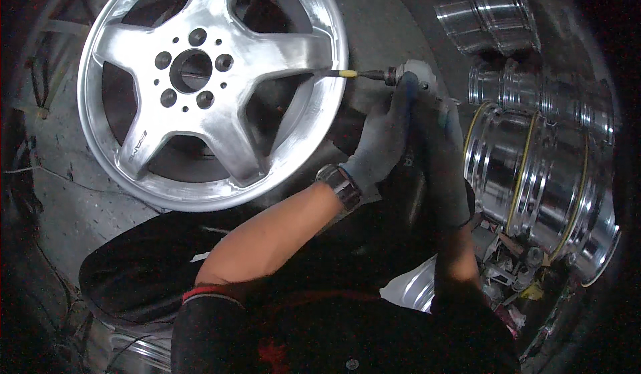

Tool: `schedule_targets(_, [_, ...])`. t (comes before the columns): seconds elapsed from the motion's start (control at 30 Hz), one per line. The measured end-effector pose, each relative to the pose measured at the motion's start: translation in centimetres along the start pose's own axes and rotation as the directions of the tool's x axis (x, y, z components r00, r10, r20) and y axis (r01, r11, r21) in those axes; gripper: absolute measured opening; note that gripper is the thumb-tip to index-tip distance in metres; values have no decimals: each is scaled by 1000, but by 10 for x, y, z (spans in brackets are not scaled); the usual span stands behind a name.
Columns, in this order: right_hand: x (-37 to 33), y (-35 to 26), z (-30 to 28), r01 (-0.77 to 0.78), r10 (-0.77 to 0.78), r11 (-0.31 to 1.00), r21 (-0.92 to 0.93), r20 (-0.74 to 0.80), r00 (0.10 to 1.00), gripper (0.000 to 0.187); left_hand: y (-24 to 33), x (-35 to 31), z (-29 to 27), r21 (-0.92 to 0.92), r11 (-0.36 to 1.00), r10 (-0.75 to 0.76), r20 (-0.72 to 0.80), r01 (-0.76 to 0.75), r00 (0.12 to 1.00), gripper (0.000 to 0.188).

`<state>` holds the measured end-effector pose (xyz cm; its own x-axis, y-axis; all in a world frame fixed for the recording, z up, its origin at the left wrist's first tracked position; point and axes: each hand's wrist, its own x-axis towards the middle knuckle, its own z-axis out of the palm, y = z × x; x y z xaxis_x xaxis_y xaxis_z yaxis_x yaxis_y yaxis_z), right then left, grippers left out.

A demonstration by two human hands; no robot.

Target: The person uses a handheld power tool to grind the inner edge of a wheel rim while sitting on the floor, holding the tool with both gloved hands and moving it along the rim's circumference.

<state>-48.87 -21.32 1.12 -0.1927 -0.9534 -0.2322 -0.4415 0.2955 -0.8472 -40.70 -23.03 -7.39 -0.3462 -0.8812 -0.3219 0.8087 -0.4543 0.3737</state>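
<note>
A silver five-spoke alloy wheel rim [220,87] lies face up in front of me, with brushed and shiny patches on its spokes. Both gloved hands are closed around a power grinder [420,74], whose pale head points left. From that head a thin shaft with a yellow band [348,74] reaches over the wheel's right lip, its tip at the edge of the right spoke. My left hand [382,137], a watch on its wrist, grips the grinder near the head. Alongside it, my right hand [446,154] wraps the dark body; its fingers are partly in shadow.
Several polished wheel barrels [527,167] stand in rows at the right, some ringed by yellow bands. Small metal parts and scraps [517,267] lie in a heap below them. My dark-clothed leg [147,260] is bent close under the wheel. Thin cables [60,177] run across the floor at left.
</note>
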Motion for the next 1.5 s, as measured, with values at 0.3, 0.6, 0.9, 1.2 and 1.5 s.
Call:
schedule_targets(0.3, [-26,-4,-5,-94,91,995,41,57,994,51,-21,-33,6,-138,990,-33,-59,24,998,59])
schedule_targets(0.6, [1,-15,-7,-1,2,1000,0,17,1000,42,-2,5,13,-21,997,78,34,-77,996,65])
schedule_targets(0.9, [-17,-25,-2,-12,12,999,-35,-24,1000,50,-7,-11,15,16,999,51,-29,-50,998,64])
schedule_targets(1.2, [-6,-24,-3,-43,42,999,-7,-61,997,39,6,1,11,152,986,-88,75,75,993,61])
schedule_targets(1.5, [-19,-31,9,-47,46,996,71,11,999,41,-17,-10,8,97,989,123,-145,-109,982,75])
